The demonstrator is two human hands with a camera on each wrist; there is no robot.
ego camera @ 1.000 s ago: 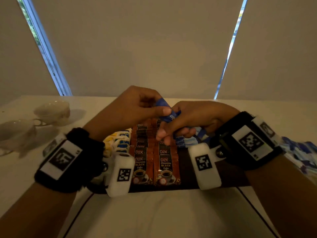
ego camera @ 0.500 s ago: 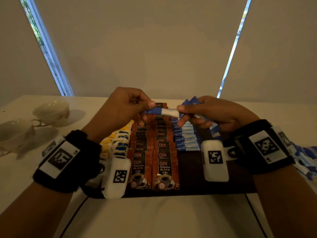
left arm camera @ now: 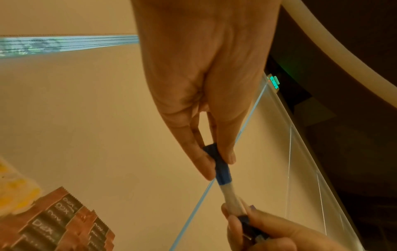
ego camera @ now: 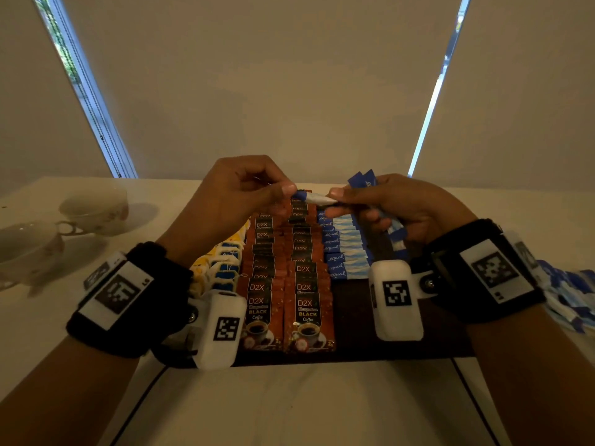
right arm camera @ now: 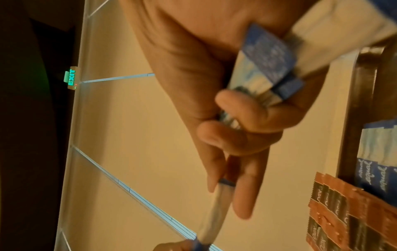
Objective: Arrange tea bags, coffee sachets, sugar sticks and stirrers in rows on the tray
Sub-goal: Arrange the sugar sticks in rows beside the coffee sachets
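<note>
A blue-and-white sugar stick (ego camera: 314, 198) (left arm camera: 225, 185) (right arm camera: 211, 215) hangs level above the far end of the dark tray (ego camera: 354, 320). My left hand (ego camera: 244, 194) (left arm camera: 217, 159) pinches its blue left end between thumb and forefinger. My right hand (ego camera: 386, 204) (right arm camera: 223, 183) pinches the other end, and its curled fingers also hold a bundle of sugar sticks (ego camera: 363, 180) (right arm camera: 264, 68). On the tray lie a row of yellow tea bags (ego camera: 222, 262), two rows of brown coffee sachets (ego camera: 286, 284) and a row of blue sugar sticks (ego camera: 346, 249). No stirrers show.
Two white teacups (ego camera: 93, 207) (ego camera: 29, 246) stand on the table at the left. A loose heap of blue sugar sticks (ego camera: 570, 294) lies right of the tray. A white cloth with a dark line (ego camera: 289, 403) covers the near table. Blinds hang behind.
Both hands rose from low over the tray and drew apart. The single sugar stick, first bunched between them, is now stretched level between the two pinches.
</note>
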